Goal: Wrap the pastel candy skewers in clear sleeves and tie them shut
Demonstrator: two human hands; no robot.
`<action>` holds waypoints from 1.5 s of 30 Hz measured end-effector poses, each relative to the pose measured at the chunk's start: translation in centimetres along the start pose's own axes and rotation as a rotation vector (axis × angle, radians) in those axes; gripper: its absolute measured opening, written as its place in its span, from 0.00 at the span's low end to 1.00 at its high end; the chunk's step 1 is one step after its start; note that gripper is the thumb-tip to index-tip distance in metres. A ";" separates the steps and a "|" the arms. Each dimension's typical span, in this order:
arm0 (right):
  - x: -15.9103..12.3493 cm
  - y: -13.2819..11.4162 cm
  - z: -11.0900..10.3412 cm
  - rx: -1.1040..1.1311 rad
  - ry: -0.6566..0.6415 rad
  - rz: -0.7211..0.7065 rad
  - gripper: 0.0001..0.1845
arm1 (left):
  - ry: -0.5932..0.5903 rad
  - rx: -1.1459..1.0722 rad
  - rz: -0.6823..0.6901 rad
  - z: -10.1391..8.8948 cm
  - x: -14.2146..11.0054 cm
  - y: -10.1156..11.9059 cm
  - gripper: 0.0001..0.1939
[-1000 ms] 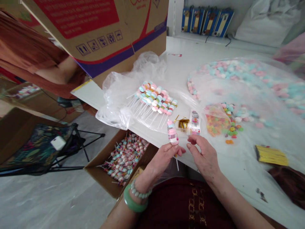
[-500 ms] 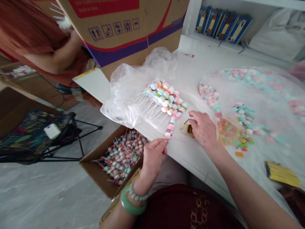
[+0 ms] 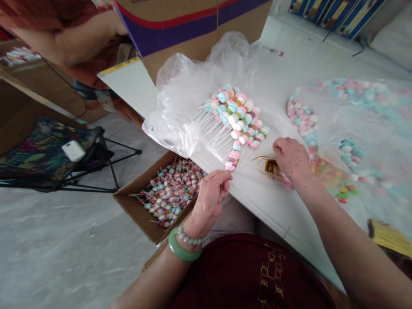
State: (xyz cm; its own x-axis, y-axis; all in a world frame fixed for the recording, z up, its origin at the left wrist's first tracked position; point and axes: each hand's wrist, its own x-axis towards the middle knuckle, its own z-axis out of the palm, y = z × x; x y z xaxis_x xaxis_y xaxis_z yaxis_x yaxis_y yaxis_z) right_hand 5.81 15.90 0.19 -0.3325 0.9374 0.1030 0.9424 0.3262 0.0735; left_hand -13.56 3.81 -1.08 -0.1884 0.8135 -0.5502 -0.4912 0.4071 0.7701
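A pile of pastel candy skewers (image 3: 234, 113) on white sticks lies on a crumpled clear plastic bag (image 3: 180, 107). My left hand (image 3: 209, 199) is at the pile's near end, its fingertips pinching the stick of one skewer (image 3: 232, 159). Its candy part rests against the pile. My right hand (image 3: 291, 159) is curled just above a small bunch of gold twist ties (image 3: 272, 167) and touches the clear packet around them. Whether those fingers hold a tie is hidden.
Loose pastel candies lie under clear plastic (image 3: 354, 103) on the white table (image 3: 257, 189), with coloured gummies (image 3: 337, 184) beside them. A cardboard box of wrapped candy sticks (image 3: 170, 193) stands below the table edge. A co-worker's arm (image 3: 77, 38) is at upper left.
My left hand has lowered the skewer from upright in the air to the end of the pile. My right hand has moved away from it, rightward to the gold ties.
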 end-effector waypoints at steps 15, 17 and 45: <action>-1.9 0.1 -0.3 0.175 0.153 0.043 0.12 | 0.022 0.048 0.119 -0.8 -0.8 0.1 0.07; -4.0 -0.6 -1.3 0.330 0.190 0.046 0.11 | 0.048 0.076 0.108 0.0 -1.2 -0.3 0.08; -11.4 -4.1 0.2 1.869 -0.103 0.536 0.18 | -0.188 0.162 0.104 5.6 -2.7 -4.4 0.22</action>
State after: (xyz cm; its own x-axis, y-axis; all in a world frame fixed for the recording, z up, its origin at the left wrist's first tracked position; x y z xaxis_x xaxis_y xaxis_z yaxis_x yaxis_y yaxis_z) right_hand 5.73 3.86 -1.50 -0.1063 0.9474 -0.3020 -0.2034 -0.3180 -0.9260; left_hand -6.09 2.15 -1.16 -0.0624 0.9110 -0.4077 -0.3324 0.3662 0.8691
